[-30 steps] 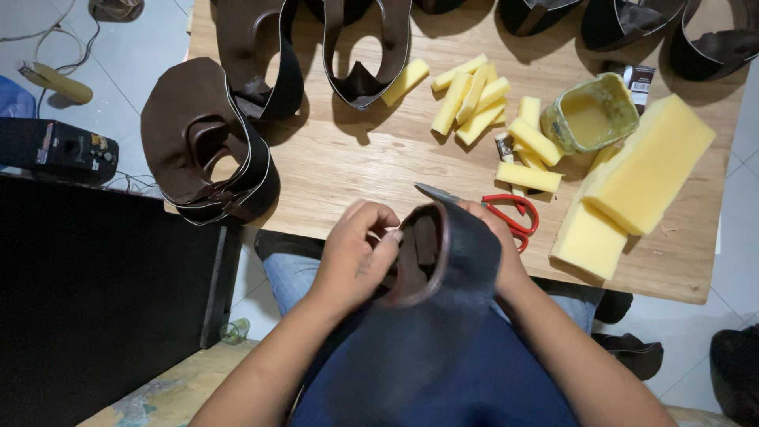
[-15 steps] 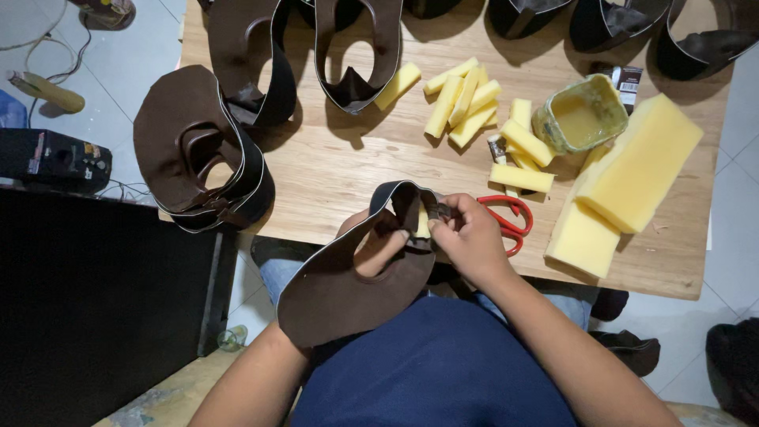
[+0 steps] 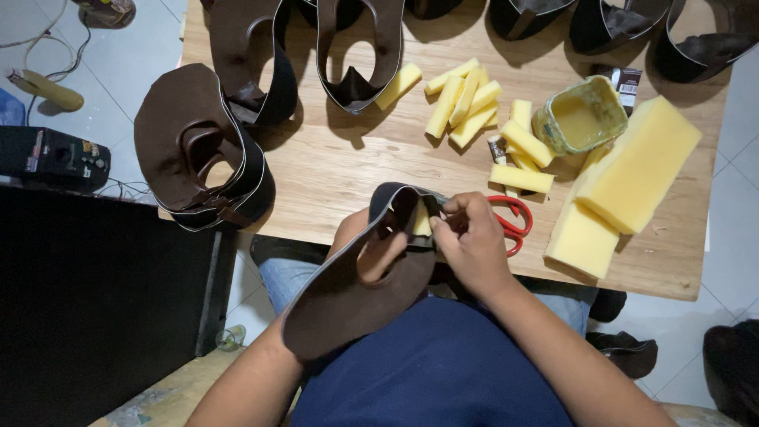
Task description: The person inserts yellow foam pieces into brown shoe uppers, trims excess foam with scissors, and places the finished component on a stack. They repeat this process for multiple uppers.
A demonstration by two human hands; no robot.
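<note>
I hold a dark brown leather shoe upper (image 3: 348, 296) over my lap at the near edge of the wooden table (image 3: 348, 166). My left hand (image 3: 371, 249) is pushed through its opening from below, with the leather draped over it. My right hand (image 3: 472, 241) pinches the upper's folded rim, where a yellow foam strip (image 3: 422, 221) sits tucked inside. Red-handled scissors (image 3: 512, 224) lie on the table just behind my right hand.
Several yellow foam strips (image 3: 466, 103) lie mid-table beside a glue pot (image 3: 579, 117) and two large foam blocks (image 3: 624, 178). A stack of brown uppers (image 3: 198, 150) overhangs the table's left edge; more uppers (image 3: 356, 47) line the far side. A black box (image 3: 47, 158) sits on the floor at left.
The leather upper has been turned over and opened toward the left. My left hand slid inside it, and my right hand shifted onto the rim with the foam strip.
</note>
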